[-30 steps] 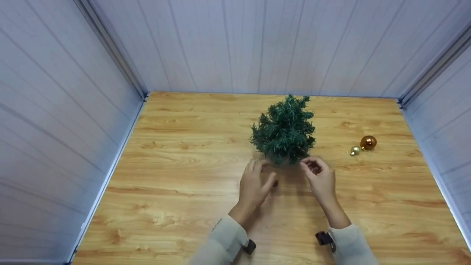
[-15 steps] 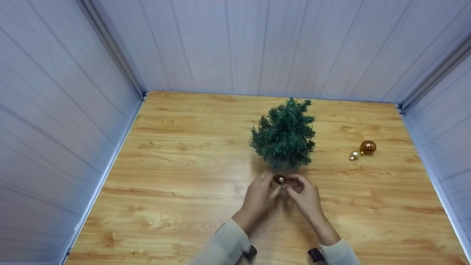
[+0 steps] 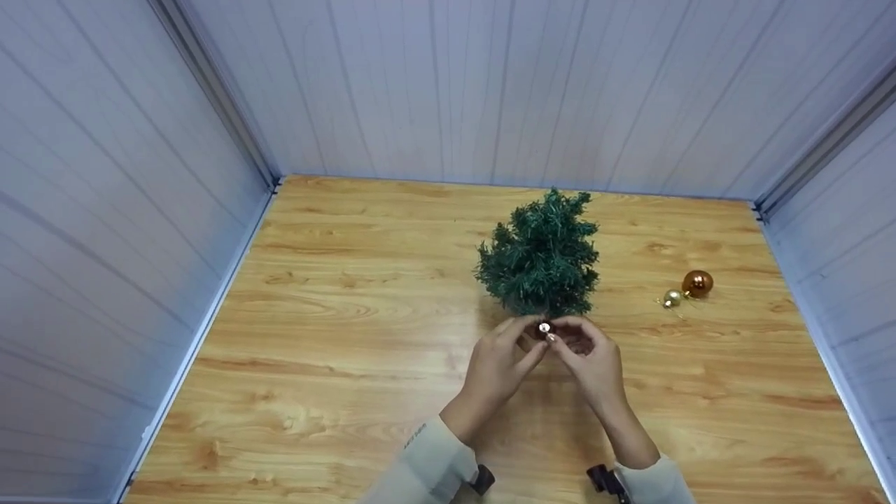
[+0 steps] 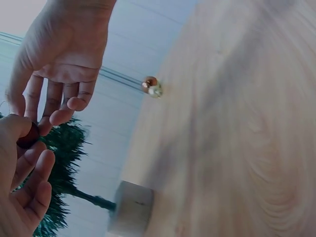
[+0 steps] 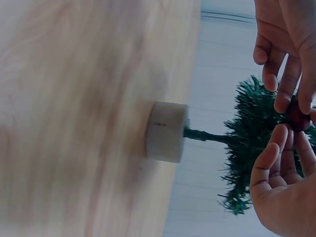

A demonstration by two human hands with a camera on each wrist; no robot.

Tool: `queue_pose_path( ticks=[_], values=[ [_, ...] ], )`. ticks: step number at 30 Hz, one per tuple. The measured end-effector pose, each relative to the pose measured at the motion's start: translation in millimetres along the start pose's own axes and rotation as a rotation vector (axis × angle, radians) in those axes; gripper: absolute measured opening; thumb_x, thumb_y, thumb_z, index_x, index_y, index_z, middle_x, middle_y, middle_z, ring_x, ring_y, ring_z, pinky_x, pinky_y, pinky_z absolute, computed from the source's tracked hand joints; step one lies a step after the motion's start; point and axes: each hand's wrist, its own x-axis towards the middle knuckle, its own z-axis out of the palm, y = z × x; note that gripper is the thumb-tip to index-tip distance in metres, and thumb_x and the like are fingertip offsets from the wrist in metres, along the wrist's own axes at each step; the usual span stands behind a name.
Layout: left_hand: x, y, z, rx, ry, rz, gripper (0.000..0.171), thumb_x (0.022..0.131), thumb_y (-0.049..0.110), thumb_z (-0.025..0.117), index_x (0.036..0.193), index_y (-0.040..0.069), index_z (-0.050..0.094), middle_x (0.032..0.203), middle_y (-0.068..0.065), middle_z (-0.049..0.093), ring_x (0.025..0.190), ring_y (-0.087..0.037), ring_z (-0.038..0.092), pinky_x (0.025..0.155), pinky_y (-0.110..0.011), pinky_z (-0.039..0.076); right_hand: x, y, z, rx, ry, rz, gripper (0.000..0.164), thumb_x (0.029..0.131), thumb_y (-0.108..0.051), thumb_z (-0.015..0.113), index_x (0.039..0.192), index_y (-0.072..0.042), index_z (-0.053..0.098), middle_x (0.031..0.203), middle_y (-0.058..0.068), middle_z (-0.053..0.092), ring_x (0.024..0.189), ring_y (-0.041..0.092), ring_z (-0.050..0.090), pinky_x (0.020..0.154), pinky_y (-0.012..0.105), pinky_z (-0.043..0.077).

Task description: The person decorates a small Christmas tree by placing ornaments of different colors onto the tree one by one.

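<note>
A small dark red bauble (image 5: pixel 297 116) with a silvery cap is held between both hands, just in front of the lower branches of a little artificial Christmas tree (image 3: pixel 542 259). My left hand (image 3: pixel 493 364) grips its side with thumb and fingertips. My right hand (image 3: pixel 595 357) pinches it near the cap, with the thumb right by the metal. Much of the ball is hidden by fingers in the head view. In the left wrist view, the tree's thin green trunk rises from a round pale wooden base (image 4: pixel 133 207).
To the right on the wood-grain table (image 3: pixel 336 329) lie a shiny copper-brown bauble (image 3: pixel 698 283) and a smaller pale gold one (image 3: pixel 672 299), side by side. Light panelled walls (image 3: pixel 462 91) enclose the table at the back and both sides.
My right hand has come from the tree's lower right edge to meet my left hand at the bauble. In the last half second both hands have lifted it slightly toward the branches.
</note>
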Motion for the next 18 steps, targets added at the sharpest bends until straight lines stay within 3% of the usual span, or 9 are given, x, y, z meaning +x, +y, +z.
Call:
queue_pose_path(
  ticks=[5, 9, 12, 18],
  values=[
    [0.3, 5.2, -8.2, -0.037, 0.0, 0.002, 0.034, 0.095, 0.032, 0.065, 0.124, 0.015, 0.065, 0.111, 0.002, 0.071, 0.082, -0.007, 0.066, 0.071, -0.021, 0.052, -4, -21, -2, -0.016, -0.005, -0.016, 0.019, 0.086, -0.002, 0.073, 0.104, 0.001, 0.069, 0.096, 0.013, 0.071, 0.078, 0.006, 0.062, 0.07, 0.018, 0.05],
    [2.6, 7.0, -10.8, -0.035, 0.016, 0.023, 0.032, 0.095, 0.03, 0.066, 0.123, 0.015, 0.066, 0.105, 0.003, 0.071, 0.079, -0.007, 0.066, 0.069, -0.017, 0.05, -4, -22, -3, 0.014, -0.006, -0.028, 0.019, 0.086, -0.001, 0.073, 0.104, 0.002, 0.069, 0.098, 0.014, 0.071, 0.078, 0.007, 0.064, 0.071, 0.018, 0.051],
    [4.7, 7.6, -11.5, -0.029, 0.028, 0.034, 0.031, 0.094, 0.03, 0.066, 0.122, 0.016, 0.067, 0.102, 0.004, 0.071, 0.078, -0.006, 0.064, 0.068, -0.016, 0.049, 0, -8, -3, 0.036, 0.002, -0.03, 0.02, 0.086, -0.003, 0.074, 0.105, -0.001, 0.069, 0.099, 0.012, 0.071, 0.079, 0.007, 0.065, 0.07, 0.019, 0.051],
    [8.2, 9.2, -14.3, -0.005, 0.06, 0.052, 0.029, 0.094, 0.03, 0.067, 0.118, 0.014, 0.067, 0.093, 0.005, 0.067, 0.074, -0.006, 0.061, 0.065, -0.015, 0.047, 1, -12, -3, 0.052, 0.009, -0.043, 0.021, 0.086, -0.003, 0.074, 0.106, -0.001, 0.069, 0.1, 0.012, 0.071, 0.077, 0.008, 0.064, 0.069, 0.019, 0.051]
  ],
)
